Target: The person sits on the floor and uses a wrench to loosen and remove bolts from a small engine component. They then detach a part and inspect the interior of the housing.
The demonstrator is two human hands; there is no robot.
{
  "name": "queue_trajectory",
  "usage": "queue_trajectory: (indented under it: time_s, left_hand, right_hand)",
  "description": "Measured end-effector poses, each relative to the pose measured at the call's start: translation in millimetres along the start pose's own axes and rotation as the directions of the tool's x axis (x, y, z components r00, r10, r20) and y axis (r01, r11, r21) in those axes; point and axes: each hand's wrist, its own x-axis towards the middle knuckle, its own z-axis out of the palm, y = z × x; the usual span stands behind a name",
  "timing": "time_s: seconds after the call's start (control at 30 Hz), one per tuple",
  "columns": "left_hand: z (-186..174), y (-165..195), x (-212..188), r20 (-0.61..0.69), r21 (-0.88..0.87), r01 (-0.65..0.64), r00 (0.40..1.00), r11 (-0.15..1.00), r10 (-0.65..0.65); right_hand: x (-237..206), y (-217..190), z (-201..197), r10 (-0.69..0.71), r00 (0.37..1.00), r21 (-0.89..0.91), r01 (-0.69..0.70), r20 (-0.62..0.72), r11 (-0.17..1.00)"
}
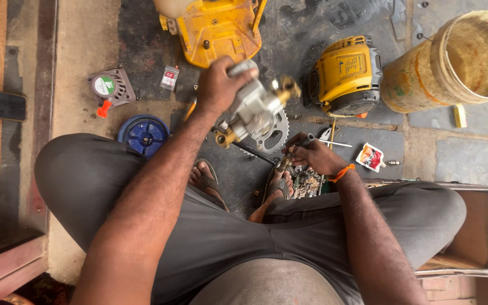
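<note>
Squatting over a stone floor (pixel 441 152) beside 1 large plastic bucket (pixel 458 62) and 2 yellow machine housings (pixel 345 76). Raised above a toothed sprocket (pixel 275 133): a grey metal pump body (pixel 252 107) with brass fittings, gripped around its upper end by the left hand (pixel 217 85). Probably heavy, rigid, perhaps greasy; safest held by the casting, not the fittings. Lower, near the feet, right hand (pixel 314 155) closed on a small dark tool (pixel 289 155).

I see dull cast grey metal with shiny brass fittings on the pump body (pixel 253 107), glossy yellow plastic on the engine cover (pixel 347 73), and rough stone floor (pixel 458 147).
</note>
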Motion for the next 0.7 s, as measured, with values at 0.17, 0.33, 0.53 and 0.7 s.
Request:
queue_trajectory:
  time_s: [0.17, 0.33, 0.53, 0.7]
  left_hand:
    - [-36, 21, 3, -0.283, -0.134, 0.016, 0.958, 0.991, -0.054]
    - [-60, 31, -1, -0.402, -0.195, -0.042, 0.915, 0.980, -0.041]
    - [-39, 27, -15, -0.371, -0.025, 0.071, 0.926, 0.997, -0.075]
    - [-9, 29, -26, -0.320, 0.043, 0.148, 0.939, 0.988, -0.126]
  right_hand:
    - [7, -12, -15, -0.087, 0.994, 0.165, 0.097, -0.071, 0.981]
    - [4, 0, -50, -0.097, 0.935, 0.302, 0.207, -0.340, 0.931]
    - [50, 45, -55, -0.103, 0.752, 0.077, 0.200, -0.651, 0.977]
    - [80, 85, -32, 0.162, 0.772, 0.201, -0.045, -0.615, 0.979]
